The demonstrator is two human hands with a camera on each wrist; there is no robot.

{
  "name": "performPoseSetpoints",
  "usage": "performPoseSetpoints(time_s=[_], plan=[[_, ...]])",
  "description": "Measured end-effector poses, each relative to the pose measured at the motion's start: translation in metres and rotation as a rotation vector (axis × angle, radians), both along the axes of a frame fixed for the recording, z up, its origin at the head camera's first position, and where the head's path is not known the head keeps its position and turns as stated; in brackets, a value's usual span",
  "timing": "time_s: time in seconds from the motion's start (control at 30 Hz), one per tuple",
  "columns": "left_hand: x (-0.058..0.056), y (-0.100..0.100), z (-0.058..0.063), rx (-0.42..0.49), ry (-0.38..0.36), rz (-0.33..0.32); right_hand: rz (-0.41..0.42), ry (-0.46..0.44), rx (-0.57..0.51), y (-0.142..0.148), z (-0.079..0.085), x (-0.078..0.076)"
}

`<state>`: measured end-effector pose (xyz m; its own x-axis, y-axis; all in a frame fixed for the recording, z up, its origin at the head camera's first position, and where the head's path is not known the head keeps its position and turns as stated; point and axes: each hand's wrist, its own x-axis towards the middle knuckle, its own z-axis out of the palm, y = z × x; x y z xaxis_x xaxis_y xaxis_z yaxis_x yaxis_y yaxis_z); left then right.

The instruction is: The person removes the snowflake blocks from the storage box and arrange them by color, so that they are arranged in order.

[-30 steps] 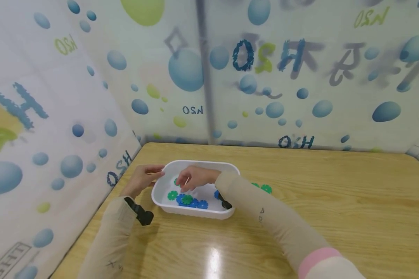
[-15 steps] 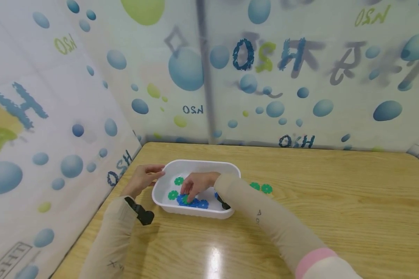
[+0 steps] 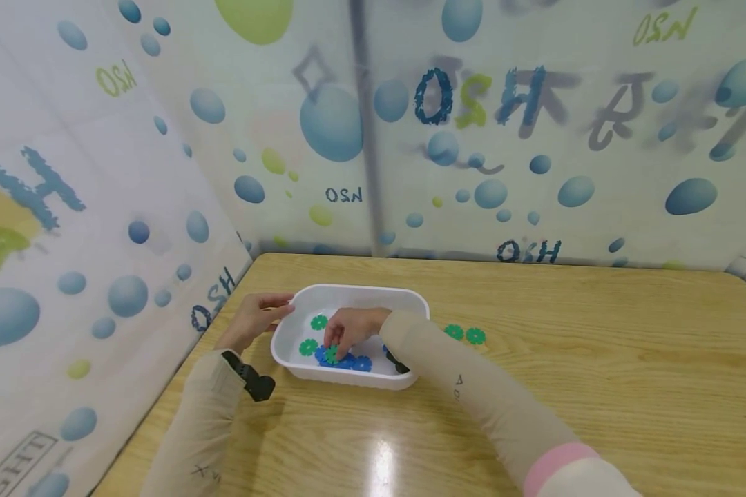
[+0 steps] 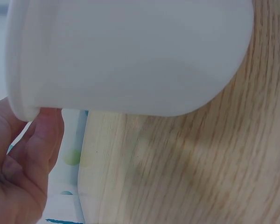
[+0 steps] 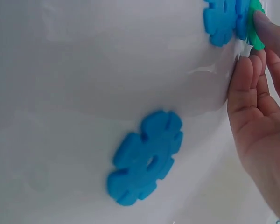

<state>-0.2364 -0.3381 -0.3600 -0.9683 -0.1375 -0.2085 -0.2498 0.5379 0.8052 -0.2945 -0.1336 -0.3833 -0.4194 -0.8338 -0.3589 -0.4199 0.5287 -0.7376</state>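
A white plastic basin (image 3: 354, 378) stands on the table. My left hand (image 3: 253, 321) holds its left rim, fingers under the lip and thumb above, as the left wrist view also shows for the hand (image 4: 25, 158). Inside the basin, my right hand (image 3: 356, 328) pinches a green notched snowflake disc (image 5: 255, 28) between thumb and fingers, over several blue snowflake discs (image 3: 362, 364). Two other green discs (image 3: 308, 347) lie farther left in the basin. In the right wrist view a single blue disc (image 5: 135, 163) lies apart on the basin floor.
Two green discs (image 3: 475, 336) lie on the wooden table (image 3: 597, 373), right of the basin, partly beside the right sleeve. A patterned curtain wall (image 3: 404, 172) rises behind the table, and another closes the left side.
My right hand has come down to the blue pile and taken hold of the green disc there, tilting it up slightly. The left hand and the basin stay in place.
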Motion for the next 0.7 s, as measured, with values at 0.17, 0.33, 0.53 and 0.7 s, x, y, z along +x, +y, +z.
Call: performPoseSetpoints(time_s=[0.17, 0.33, 0.53, 0.7], plan=[[0.0, 0.0, 0.0, -0.001, -0.015, -0.004, -0.026, -0.017, -0.024, 0.001, 0.0, 0.0], [0.001, -0.001, 0.0, 0.004, -0.022, -0.012, -0.06, -0.019, -0.062, 0.002, 0.001, -0.003], [0.001, -0.002, -0.001, 0.011, -0.023, -0.014, -0.137, -0.002, -0.117, 0.004, 0.006, -0.005], [0.0, -0.002, 0.0, 0.004, -0.024, -0.013, -0.199, -0.012, -0.178, 0.008, 0.015, -0.01]])
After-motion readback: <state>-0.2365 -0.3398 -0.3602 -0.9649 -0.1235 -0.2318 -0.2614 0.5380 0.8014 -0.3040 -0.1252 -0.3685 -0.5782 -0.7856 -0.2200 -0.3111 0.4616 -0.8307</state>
